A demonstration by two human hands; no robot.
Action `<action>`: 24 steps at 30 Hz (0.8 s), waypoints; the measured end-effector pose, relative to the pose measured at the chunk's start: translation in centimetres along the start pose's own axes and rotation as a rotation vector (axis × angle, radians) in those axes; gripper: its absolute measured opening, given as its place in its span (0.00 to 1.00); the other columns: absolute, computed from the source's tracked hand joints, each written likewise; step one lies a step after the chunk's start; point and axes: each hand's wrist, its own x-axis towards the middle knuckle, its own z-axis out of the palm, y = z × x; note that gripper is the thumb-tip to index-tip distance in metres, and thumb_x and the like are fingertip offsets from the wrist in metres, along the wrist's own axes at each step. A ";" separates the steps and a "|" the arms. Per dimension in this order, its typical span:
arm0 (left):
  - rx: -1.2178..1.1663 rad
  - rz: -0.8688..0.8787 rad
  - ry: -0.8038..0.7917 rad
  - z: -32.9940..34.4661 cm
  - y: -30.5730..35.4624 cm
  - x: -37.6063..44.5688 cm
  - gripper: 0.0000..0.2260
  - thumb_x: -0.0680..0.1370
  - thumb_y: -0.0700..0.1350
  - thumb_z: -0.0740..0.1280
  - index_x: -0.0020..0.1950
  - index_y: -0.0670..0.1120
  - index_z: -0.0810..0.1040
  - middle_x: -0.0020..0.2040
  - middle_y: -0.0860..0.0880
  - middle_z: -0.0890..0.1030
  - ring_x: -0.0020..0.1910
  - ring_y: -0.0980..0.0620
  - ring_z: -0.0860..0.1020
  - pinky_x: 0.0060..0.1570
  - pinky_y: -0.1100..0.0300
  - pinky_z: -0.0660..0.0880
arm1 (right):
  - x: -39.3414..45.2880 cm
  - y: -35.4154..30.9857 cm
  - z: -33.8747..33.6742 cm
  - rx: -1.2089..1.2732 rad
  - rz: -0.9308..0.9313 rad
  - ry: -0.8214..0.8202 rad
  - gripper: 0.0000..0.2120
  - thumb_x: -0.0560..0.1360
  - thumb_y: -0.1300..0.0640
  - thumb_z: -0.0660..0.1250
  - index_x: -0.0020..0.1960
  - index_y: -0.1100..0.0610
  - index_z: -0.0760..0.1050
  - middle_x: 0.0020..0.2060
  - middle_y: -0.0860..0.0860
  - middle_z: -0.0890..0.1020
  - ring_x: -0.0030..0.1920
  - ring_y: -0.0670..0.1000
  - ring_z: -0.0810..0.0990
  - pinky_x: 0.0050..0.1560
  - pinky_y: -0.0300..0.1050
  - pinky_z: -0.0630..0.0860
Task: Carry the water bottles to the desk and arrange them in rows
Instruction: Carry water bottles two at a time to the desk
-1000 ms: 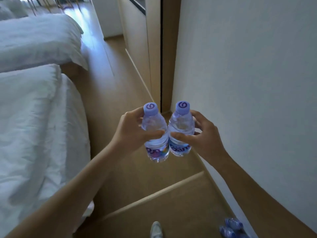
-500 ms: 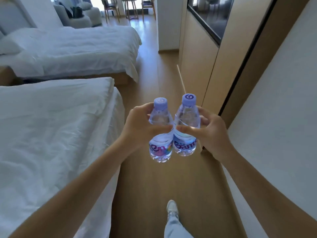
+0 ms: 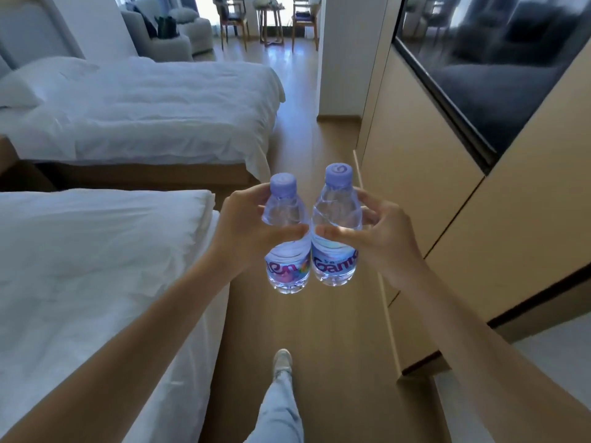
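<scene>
Clear plastic is catching the light in front of the person's chest, where two small water bottles are being held upright side by side, their shoulders touching or very nearly so. The left hand (image 3: 246,231) is wrapping its fingers and thumb round the left bottle (image 3: 287,238), and the right hand (image 3: 375,238) is gripping the right bottle (image 3: 335,231) the same way, thumbs crossing the fronts just above the printed labels; both lilac caps are sitting on. The person is walking along a strip of wooden floor (image 3: 335,330), one leg in pale jeans and a light shoe (image 3: 282,359) stepping forward, with two white beds (image 3: 96,266) passing on the left and a pale wooden cabinet wall (image 3: 415,174) holding a dark screen (image 3: 499,65) on the right. At the far end of the room some chairs and a small table (image 3: 270,20) are standing by the window, but whether that is the desk meant I cannot tell. So the task is looking to be in its carrying stage: this pair is in transit, nothing is yet being set down, and no rows are showing anywhere in view. Reaching the desk, placing these two and lining up however many others belong with them all seems to be lying ahead; how many have already been delivered is not something this view is showing.
</scene>
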 end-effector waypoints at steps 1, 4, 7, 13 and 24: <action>-0.016 0.008 -0.006 -0.1 -1.4 3.1 0.14 0.63 0.48 0.77 0.46 0.46 0.82 0.39 0.52 0.84 0.41 0.52 0.82 0.44 0.51 0.79 | 3.2 0.7 0.3 0.002 0.000 0.010 0.26 0.61 0.43 0.82 0.57 0.38 0.80 0.47 0.42 0.87 0.49 0.45 0.86 0.55 0.55 0.82; -0.047 0.007 -0.039 -0.5 -4.5 11.6 0.14 0.63 0.48 0.77 0.45 0.47 0.82 0.40 0.52 0.84 0.41 0.49 0.83 0.45 0.46 0.80 | 11.7 1.7 1.0 0.007 -0.001 0.030 0.26 0.61 0.43 0.82 0.58 0.39 0.80 0.47 0.42 0.87 0.50 0.45 0.86 0.55 0.54 0.82; -0.078 -0.012 -0.069 -0.9 -7.3 20.5 0.11 0.63 0.50 0.77 0.42 0.50 0.82 0.38 0.53 0.84 0.38 0.55 0.82 0.43 0.50 0.79 | 20.4 2.4 1.2 0.015 0.011 0.054 0.24 0.63 0.48 0.82 0.57 0.40 0.81 0.47 0.43 0.87 0.49 0.45 0.86 0.55 0.53 0.82; -0.157 -0.054 -0.116 -0.2 -13.4 36.2 0.12 0.63 0.48 0.78 0.43 0.49 0.82 0.41 0.50 0.85 0.41 0.49 0.83 0.47 0.42 0.80 | 36.3 5.1 0.9 0.028 0.030 0.048 0.24 0.65 0.49 0.82 0.60 0.44 0.81 0.49 0.46 0.87 0.51 0.48 0.86 0.57 0.56 0.81; -0.163 -0.062 -0.119 2.8 -25.8 67.9 0.15 0.62 0.46 0.79 0.46 0.51 0.82 0.40 0.55 0.85 0.37 0.64 0.81 0.39 0.69 0.76 | 70.8 13.7 -1.0 0.031 0.036 -0.055 0.32 0.61 0.49 0.83 0.63 0.46 0.79 0.51 0.46 0.87 0.53 0.47 0.85 0.57 0.56 0.81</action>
